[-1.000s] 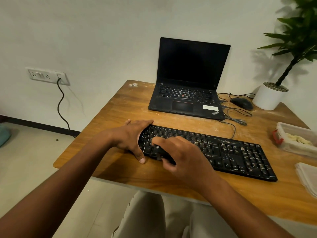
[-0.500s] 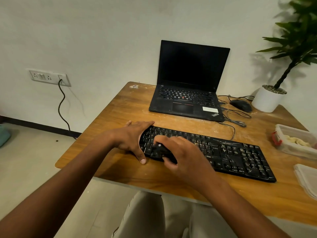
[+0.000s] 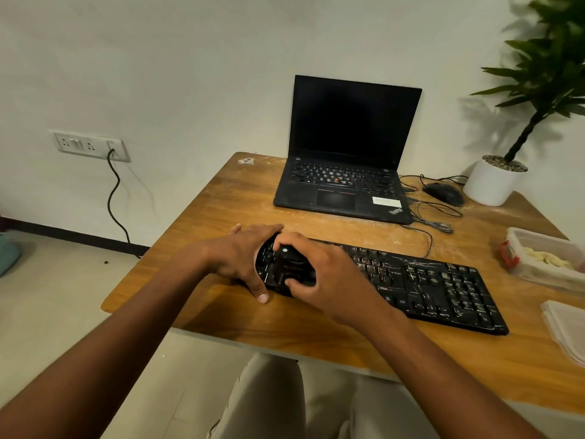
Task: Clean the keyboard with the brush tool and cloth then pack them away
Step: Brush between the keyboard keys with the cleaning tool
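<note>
Your long black flat keyboard [image 3: 421, 280], keys streaked with pale dust, lies flat near bench front edge, angled down to right. Your small black brush tool [image 3: 292, 267], white dot on top, sits over keyboard's left end. Folded white cloth [image 3: 566, 327] lies at bench right edge.

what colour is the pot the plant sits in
Plain white. The pot shows clearly in the head view, at the table's far right corner beside the mouse.
</note>
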A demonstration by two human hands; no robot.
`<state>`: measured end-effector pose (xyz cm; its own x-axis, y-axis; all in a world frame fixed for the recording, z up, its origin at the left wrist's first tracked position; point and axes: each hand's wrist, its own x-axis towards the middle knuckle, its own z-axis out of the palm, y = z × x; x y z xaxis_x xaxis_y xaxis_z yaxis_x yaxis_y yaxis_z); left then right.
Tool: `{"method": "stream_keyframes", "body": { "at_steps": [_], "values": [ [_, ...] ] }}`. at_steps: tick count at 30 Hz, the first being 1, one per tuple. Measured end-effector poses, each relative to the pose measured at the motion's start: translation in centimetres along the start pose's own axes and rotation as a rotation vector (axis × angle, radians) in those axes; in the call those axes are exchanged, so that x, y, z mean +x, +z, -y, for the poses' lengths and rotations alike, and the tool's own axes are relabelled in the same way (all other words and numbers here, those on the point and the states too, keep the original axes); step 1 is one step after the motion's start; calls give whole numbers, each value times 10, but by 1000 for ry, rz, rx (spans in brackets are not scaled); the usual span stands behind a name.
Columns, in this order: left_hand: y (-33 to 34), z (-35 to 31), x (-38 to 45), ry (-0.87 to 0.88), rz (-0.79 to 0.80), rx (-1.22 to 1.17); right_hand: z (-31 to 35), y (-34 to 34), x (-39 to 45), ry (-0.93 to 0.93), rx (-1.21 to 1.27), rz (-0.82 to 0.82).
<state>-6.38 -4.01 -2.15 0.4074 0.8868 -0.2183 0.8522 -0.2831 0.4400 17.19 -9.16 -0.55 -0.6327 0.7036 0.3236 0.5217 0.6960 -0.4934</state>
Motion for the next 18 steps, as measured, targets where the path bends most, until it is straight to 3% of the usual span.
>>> {"method": "stream_keyframes", "body": {
  "at_steps": [5, 12, 18],
  "values": [
    [-1, 1, 0, -21, 10, -7, -6, -46, 4, 115, -212, 204],
    [-1, -2, -3, -8, 2, -4, 4, -31, 22, 80, 138, 94],
    [0, 2, 1, -1, 9, -14, -3, -27, 19, 21, -107, 210]
  ]
}}
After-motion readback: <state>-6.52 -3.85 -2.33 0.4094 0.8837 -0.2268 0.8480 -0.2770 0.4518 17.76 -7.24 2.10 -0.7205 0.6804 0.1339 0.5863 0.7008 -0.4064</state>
